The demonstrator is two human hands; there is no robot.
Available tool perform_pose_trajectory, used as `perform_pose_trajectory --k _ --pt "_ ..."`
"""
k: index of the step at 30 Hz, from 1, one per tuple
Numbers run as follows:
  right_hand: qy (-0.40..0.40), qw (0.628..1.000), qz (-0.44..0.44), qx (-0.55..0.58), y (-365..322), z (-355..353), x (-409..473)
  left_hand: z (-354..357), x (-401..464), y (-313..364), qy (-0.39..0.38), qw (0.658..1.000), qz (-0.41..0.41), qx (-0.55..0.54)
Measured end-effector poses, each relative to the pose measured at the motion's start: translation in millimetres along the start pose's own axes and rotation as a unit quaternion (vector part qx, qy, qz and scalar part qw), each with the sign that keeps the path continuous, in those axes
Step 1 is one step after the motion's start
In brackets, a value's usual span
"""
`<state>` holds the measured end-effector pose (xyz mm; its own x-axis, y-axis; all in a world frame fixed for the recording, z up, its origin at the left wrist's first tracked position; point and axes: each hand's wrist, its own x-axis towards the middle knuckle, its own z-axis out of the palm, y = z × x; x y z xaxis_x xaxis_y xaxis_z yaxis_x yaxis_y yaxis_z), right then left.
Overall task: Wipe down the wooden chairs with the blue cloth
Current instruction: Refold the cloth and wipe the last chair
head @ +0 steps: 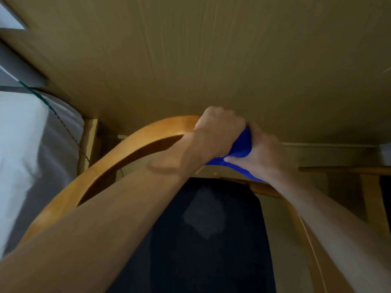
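Note:
A wooden chair with a curved back rail (118,153) and a dark seat (211,229) stands right below me, pushed up to a table. My left hand (218,129) grips the top of the rail, fingers curled over its far side. Right beside it, my right hand (263,152) holds the bunched blue cloth (242,144) against the rail, thumb on the cloth's lower edge. The cloth shows between the two hands and hangs a little below the right wrist. My arms hide the rail's right half.
A broad wooden tabletop (211,49) fills the upper view, its leg (88,144) just left of the chair. Part of a second wooden chair (359,170) is at the right. Pale grey fabric (25,144) with a thin cord lies at the left.

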<state>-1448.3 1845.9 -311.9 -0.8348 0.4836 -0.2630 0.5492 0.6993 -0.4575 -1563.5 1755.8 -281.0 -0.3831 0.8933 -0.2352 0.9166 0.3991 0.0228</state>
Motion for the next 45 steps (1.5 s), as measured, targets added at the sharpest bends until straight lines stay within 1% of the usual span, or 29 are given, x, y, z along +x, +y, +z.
perform_pose_trajectory --k 2,5,8,10,12,15,16,18,20,22,24,26,28,29,31,32,34,36,38,40,41,43,45 --pt "-0.012 0.999 -0.038 -0.021 -25.1 -2.2 9.5 2.0 -17.3 -23.7 0.023 0.999 -0.024 -0.028" --pt "-0.047 0.983 -0.145 -0.105 -82.8 -0.1 25.8 8.8 -58.0 -74.0 0.019 0.986 -0.097 -0.137" --pt "-0.072 0.931 -0.260 -0.247 -152.9 18.2 36.0 32.7 -112.6 -109.3 0.021 0.950 -0.209 -0.230" --pt "-0.089 0.898 -0.306 -0.303 -190.1 37.3 34.1 55.7 -143.5 -115.5 0.044 0.922 -0.274 -0.271" --pt "-0.096 0.872 -0.343 -0.336 -210.7 59.8 29.2 78.0 -165.9 -116.5 0.072 0.898 -0.328 -0.283" --pt "-0.090 0.845 -0.384 -0.362 -220.0 78.9 24.7 94.5 -178.9 -118.1 0.079 0.886 -0.378 -0.256" --pt "-0.088 0.842 -0.392 -0.360 -219.3 80.0 24.6 94.8 -178.9 -116.9 0.077 0.886 -0.385 -0.246" --pt "-0.081 0.849 -0.400 -0.336 -213.7 76.6 26.5 91.0 -176.2 -113.2 0.086 0.890 -0.384 -0.229" --pt "-0.068 0.865 -0.399 -0.298 -199.0 68.0 28.8 83.2 -170.2 -106.0 0.112 0.900 -0.363 -0.215" --pt "-0.037 0.887 -0.389 -0.246 -179.5 55.8 30.2 68.9 -160.8 -97.2 0.141 0.907 -0.335 -0.212" --pt "-0.001 0.914 -0.356 -0.194 -145.3 35.7 32.7 50.0 -133.8 -83.9 0.148 0.925 -0.290 -0.197" --pt "0.012 0.950 -0.281 -0.138 -100.2 15.2 36.1 29.0 -93.6 -66.8 0.119 0.956 -0.221 -0.152" --pt "-0.012 0.984 -0.163 -0.072 -49.0 2.6 30.8 13.0 -50.6 -40.7 0.081 0.987 -0.124 -0.061" --pt "-0.027 0.994 -0.102 -0.039 -22.5 -0.1 23.2 8.0 -30.8 -22.6 0.069 0.995 -0.071 -0.009" --pt "-0.030 0.999 -0.005 0.017 24.8 0.2 -1.0 6.5 1.5 20.7 0.051 0.996 0.021 0.067" --pt "-0.023 0.999 0.033 0.024 45.4 -0.1 -15.6 10.6 15.0 44.7 0.033 0.994 0.061 0.084" --pt "-0.011 0.995 0.099 -0.006 79.4 -3.7 -48.5 22.4 33.2 91.6 -0.024 0.989 0.126 0.079" --pt "0.007 0.988 0.152 -0.034 102.2 -9.2 -82.5 36.4 39.5 125.3 -0.047 0.982 0.176 0.056" --pt "0.031 0.985 0.167 -0.039 109.8 -10.4 -108.7 47.4 35.4 139.7 -0.021 0.976 0.212 0.055" --pt "0.057 0.985 0.152 -0.058 109.4 -5.6 -113.5 50.2 33.6 138.7 0.012 0.970 0.238 0.050" --pt "0.064 0.985 0.144 -0.071 106.0 -4.1 -106.8 47.5 34.3 133.3 0.006 0.968 0.246 0.044" --pt "0.060 0.987 0.126 -0.083 91.7 -1.0 -79.3 35.7 38.4 111.9 -0.035 0.972 0.229 0.027" --pt "0.044 0.993 0.092 -0.064 71.4 5.2 -45.4 21.6 39.0 79.0 -0.062 0.983 0.170 0.021"
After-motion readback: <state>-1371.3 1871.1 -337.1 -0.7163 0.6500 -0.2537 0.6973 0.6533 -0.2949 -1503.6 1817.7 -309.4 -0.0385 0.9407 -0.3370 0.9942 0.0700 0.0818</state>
